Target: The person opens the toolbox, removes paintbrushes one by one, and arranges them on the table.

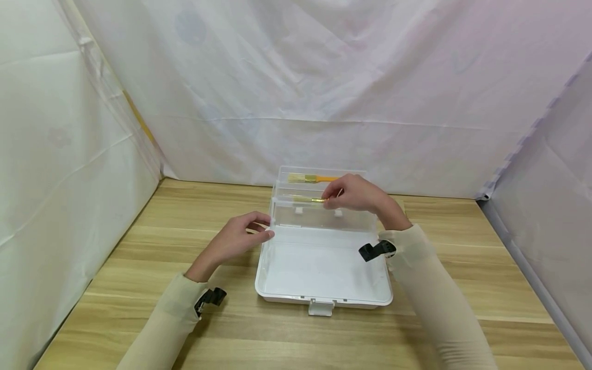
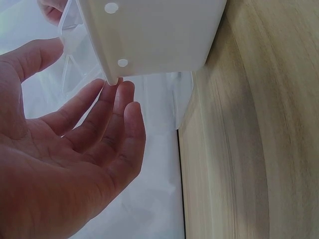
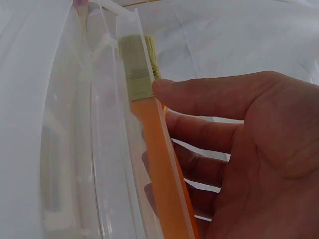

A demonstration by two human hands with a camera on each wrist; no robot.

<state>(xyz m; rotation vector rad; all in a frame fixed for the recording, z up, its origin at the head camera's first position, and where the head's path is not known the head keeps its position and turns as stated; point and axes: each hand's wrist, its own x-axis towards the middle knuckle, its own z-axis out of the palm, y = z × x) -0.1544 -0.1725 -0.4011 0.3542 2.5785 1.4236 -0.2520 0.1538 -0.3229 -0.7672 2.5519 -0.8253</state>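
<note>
A white box (image 1: 319, 267) lies open on the table, with tiered clear trays (image 1: 279, 191) raised at its back. One paintbrush (image 1: 305, 178) with an orange handle lies in the upper tray. My right hand (image 1: 358, 195) pinches a second paintbrush (image 1: 305, 199) near its metal ferrule at the lower tray. In the right wrist view, an orange brush handle (image 3: 162, 169) shows through the clear tray wall, beside my thumb and fingers. My left hand (image 1: 238, 236) is at the box's left side. Its fingertips (image 2: 132, 89) touch the white rim, and the thumb meets the clear tray edge.
The wooden table (image 1: 208, 200) runs around the box. White cloth (image 1: 324, 87) hangs behind and along both sides. A white latch (image 1: 321, 307) hangs at the box's front edge. Each sleeve carries a black strap (image 1: 376, 250).
</note>
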